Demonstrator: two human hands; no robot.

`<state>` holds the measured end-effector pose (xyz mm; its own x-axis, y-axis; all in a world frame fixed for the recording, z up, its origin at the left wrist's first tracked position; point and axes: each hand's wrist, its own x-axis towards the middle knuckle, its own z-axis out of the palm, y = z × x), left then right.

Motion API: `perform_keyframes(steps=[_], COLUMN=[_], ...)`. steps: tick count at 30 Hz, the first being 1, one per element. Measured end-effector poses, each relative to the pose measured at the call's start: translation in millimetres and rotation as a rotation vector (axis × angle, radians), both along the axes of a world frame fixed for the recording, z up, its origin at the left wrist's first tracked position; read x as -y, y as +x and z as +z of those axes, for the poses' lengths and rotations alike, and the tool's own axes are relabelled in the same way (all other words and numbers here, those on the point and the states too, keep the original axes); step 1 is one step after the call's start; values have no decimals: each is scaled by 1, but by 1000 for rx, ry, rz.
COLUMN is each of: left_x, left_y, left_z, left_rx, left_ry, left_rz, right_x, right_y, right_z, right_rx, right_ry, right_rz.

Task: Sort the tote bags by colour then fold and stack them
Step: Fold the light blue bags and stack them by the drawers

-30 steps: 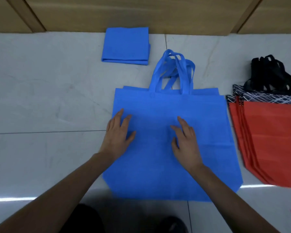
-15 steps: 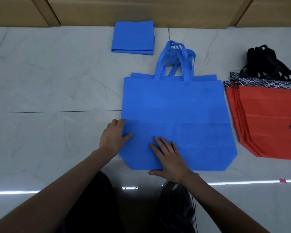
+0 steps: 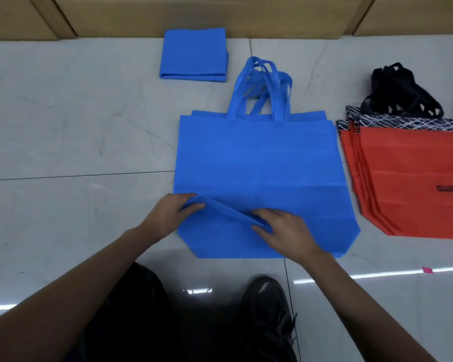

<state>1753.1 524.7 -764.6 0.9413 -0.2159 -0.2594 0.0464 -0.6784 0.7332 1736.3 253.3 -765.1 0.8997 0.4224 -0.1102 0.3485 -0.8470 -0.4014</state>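
Note:
A pile of flat blue tote bags (image 3: 256, 158) lies on the tiled floor, handles pointing away from me. My left hand (image 3: 168, 216) pinches the lower left edge of the top blue bag. My right hand (image 3: 283, 231) grips the same raised fold near the bottom middle. A folded blue bag stack (image 3: 194, 54) sits at the back by the wall. To the right lie several red tote bags (image 3: 408, 178) with black-and-white patterned tops and black handles (image 3: 400, 92).
A wooden wall panel (image 3: 194, 14) runs along the back. My dark trousers and a black shoe (image 3: 267, 309) are at the bottom of the view. A small pink scrap (image 3: 427, 269) lies on the floor at the right.
Both hands slid down from the middle of the blue bag to its lower edge. They now grip it and lift a fold of the fabric.

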Motion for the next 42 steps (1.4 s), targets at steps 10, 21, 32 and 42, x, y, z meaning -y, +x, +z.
perform_keyframes(steps=[10, 21, 32, 42], left_x=[4, -1, 6, 23], left_y=[57, 88, 99, 83], left_z=[24, 10, -21, -35], left_rx=[3, -9, 207, 90], left_ry=[-234, -366, 304, 434], left_rz=[483, 625, 646, 323], right_x=[116, 104, 30, 24], right_y=[14, 151, 130, 101], right_z=[35, 53, -39, -59], right_rx=[-115, 26, 187, 90], right_ry=[503, 571, -128, -191], right_rz=[-718, -712, -351, -516])
